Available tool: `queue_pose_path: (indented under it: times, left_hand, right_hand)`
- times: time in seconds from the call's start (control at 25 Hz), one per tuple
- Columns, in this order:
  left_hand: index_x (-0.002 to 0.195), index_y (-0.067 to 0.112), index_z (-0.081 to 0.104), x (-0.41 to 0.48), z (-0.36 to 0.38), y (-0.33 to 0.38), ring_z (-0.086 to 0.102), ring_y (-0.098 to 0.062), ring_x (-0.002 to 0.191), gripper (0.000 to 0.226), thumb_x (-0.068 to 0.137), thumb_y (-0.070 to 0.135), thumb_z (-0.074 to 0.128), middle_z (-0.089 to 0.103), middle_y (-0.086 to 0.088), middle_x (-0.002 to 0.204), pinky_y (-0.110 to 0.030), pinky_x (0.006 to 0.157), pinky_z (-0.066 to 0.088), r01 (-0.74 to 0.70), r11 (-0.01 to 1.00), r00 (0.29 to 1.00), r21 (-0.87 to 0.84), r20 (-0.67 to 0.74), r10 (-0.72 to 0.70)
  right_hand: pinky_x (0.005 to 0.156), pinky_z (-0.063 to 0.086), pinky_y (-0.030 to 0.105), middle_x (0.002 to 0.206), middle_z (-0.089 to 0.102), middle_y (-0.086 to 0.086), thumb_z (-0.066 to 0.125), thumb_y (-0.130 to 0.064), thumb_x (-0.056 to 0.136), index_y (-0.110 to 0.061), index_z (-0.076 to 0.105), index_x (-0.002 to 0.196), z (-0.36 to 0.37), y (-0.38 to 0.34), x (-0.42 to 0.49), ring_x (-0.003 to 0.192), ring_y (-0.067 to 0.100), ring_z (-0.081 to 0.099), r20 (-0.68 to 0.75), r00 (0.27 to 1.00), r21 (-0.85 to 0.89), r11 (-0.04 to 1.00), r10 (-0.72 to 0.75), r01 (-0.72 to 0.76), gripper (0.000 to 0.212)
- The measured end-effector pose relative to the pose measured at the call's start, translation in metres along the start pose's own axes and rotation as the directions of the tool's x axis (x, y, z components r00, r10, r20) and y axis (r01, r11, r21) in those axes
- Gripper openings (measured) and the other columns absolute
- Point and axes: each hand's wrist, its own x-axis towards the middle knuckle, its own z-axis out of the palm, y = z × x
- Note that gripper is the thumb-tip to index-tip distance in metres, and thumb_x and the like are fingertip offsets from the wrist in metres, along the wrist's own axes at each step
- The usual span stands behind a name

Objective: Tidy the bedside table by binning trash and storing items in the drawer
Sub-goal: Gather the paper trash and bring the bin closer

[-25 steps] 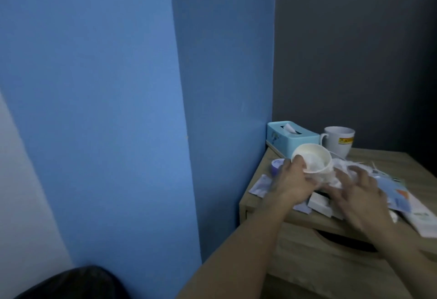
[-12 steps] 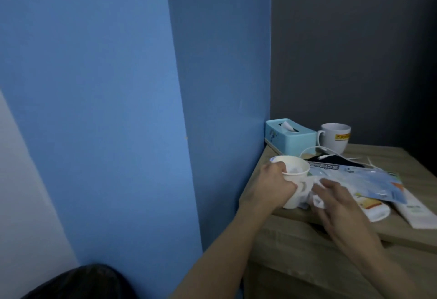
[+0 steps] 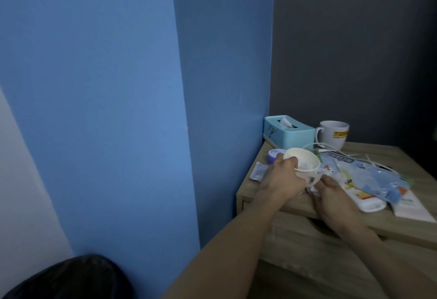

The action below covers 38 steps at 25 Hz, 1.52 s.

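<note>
left grip (image 3: 281, 180) curled round tilted paper cup (image 3: 305, 164) over desk's (image 3: 378, 157) front-left corner | right grip (image 3: 331, 196) pinches crumpled white scrap (image 3: 313, 190), touching cup's right side

A blue wall (image 3: 118, 86) is met by a dark grey wall (image 3: 354, 50) at a corner. Near that corner a light blue tissue box (image 3: 288, 134) is seen, with a tissue poking from its slot. Just beside it stands a white mug (image 3: 333, 134) with a yellow label. A dark rounded shape (image 3: 71, 277) is seen at lower left.
</note>
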Motion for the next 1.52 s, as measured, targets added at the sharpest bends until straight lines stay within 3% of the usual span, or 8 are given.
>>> queue_pose_path:
  times: [0.2, 0.4, 0.64, 0.84, 1.16, 1.36, 1.44, 1.52]
  left_hand:
    - [0.112, 0.006, 0.057, -0.014, -0.011, -0.001, 0.054, -0.033, 0.106, 0.032, 0.083, 0.021, 0.06, 0.052, -0.015, 0.124, -0.03, 0.076, 0.04, 0.027, 0.992, 0.997, -0.122, -0.074, -0.036]
    - [0.118, 0.006, 0.058, -0.02, -0.005, -0.001, 0.053, -0.032, 0.111, 0.038, 0.083, 0.023, 0.061, 0.058, -0.017, 0.121, -0.029, 0.076, 0.04, 0.067, 0.996, 0.998, -0.059, 0.001, -0.067]
    - [0.13, 0.02, 0.029, -0.009, 0.008, -0.002, 0.049, -0.034, 0.118, 0.051, 0.089, 0.025, 0.059, 0.047, -0.016, 0.133, -0.042, 0.09, 0.043, 0.064, 0.986, 0.995, -0.156, 0.083, -0.051]
    - [0.149, 0.028, -0.008, -0.031, 0.028, -0.014, 0.044, -0.027, 0.128, 0.099, 0.083, 0.017, 0.066, 0.039, -0.009, 0.147, -0.038, 0.104, 0.039, 0.158, 0.804, 0.981, -0.573, -0.001, -0.193]
    - [0.15, 0.013, -0.009, -0.066, 0.072, -0.038, -0.016, -0.021, 0.147, 0.093, 0.083, 0.018, 0.056, -0.014, -0.004, 0.16, -0.036, 0.121, 0.005, 0.071, 0.994, 0.987, 0.078, 0.14, -0.082]
    - [0.149, 0.013, -0.015, -0.06, 0.044, -0.025, -0.015, -0.022, 0.147, 0.097, 0.085, 0.032, 0.056, -0.017, -0.005, 0.16, -0.048, 0.12, 0.008, 0.14, 0.966, 0.905, 0.218, 0.368, -0.214]
    - [0.149, 0.012, -0.013, -0.053, 0.034, -0.019, -0.013, -0.022, 0.148, 0.097, 0.085, 0.033, 0.056, -0.015, -0.005, 0.16, -0.05, 0.119, 0.013, 0.178, 0.955, 0.851, 0.235, 0.45, -0.27]
    - [0.149, 0.011, -0.011, -0.05, 0.026, -0.014, -0.011, -0.022, 0.148, 0.094, 0.085, 0.026, 0.055, -0.013, -0.005, 0.16, -0.048, 0.119, 0.016, 0.191, 0.95, 0.821, 0.247, 0.49, -0.292]
  right_hand:
    - [0.094, 0.042, 0.053, 0.119, 0.058, 0.031, 0.063, 0.018, 0.062, 0.005, 0.06, 0.113, -0.014, -0.007, -0.026, 0.112, 0.044, 0.055, -0.152, 0.988, -0.035, 0.999, -0.042, 0.037, 0.053]
    - [0.071, 0.047, 0.045, 0.095, 0.071, 0.011, 0.077, 0.001, 0.056, -0.015, 0.068, 0.09, -0.016, -0.004, -0.041, 0.098, 0.029, 0.052, -0.069, 0.996, -0.169, 0.985, -0.048, 0.036, 0.038]
    - [0.098, 0.032, 0.041, 0.142, 0.042, 0.0, 0.031, -0.035, 0.095, -0.022, 0.047, 0.128, -0.019, -0.006, -0.034, 0.127, 0.021, 0.034, 0.072, 0.997, -0.206, 0.978, -0.012, 0.027, 0.039]
    - [0.099, 0.039, 0.044, 0.134, 0.052, 0.01, 0.027, -0.04, 0.088, -0.013, 0.051, 0.126, -0.024, -0.007, -0.053, 0.122, 0.026, 0.048, -0.056, 0.998, -0.161, 0.987, -0.023, 0.014, 0.052]
    - [0.113, 0.022, 0.04, 0.143, 0.043, 0.011, 0.044, -0.036, 0.081, -0.009, 0.04, 0.136, -0.013, 0.005, -0.092, 0.132, 0.023, 0.039, 0.066, 0.998, -0.184, 0.983, -0.009, 0.021, 0.061]
    - [0.112, -0.009, 0.033, 0.157, -0.007, 0.006, 0.051, -0.036, 0.081, -0.012, -0.003, 0.147, -0.052, -0.006, -0.079, 0.144, 0.019, -0.007, 0.396, 0.918, -0.14, 0.99, 0.028, 0.03, 0.088]
    - [0.115, -0.004, 0.034, 0.155, -0.009, 0.005, 0.053, -0.036, 0.08, -0.008, -0.004, 0.146, -0.065, -0.006, -0.07, 0.144, 0.022, -0.006, 0.51, 0.858, -0.151, 0.988, 0.064, 0.017, 0.092]
    - [0.112, 0.023, 0.038, 0.151, 0.019, 0.011, 0.059, -0.037, 0.069, -0.001, 0.012, 0.143, -0.071, -0.01, -0.065, 0.14, 0.03, 0.022, 0.57, 0.821, -0.137, 0.988, 0.02, 0.071, 0.095]
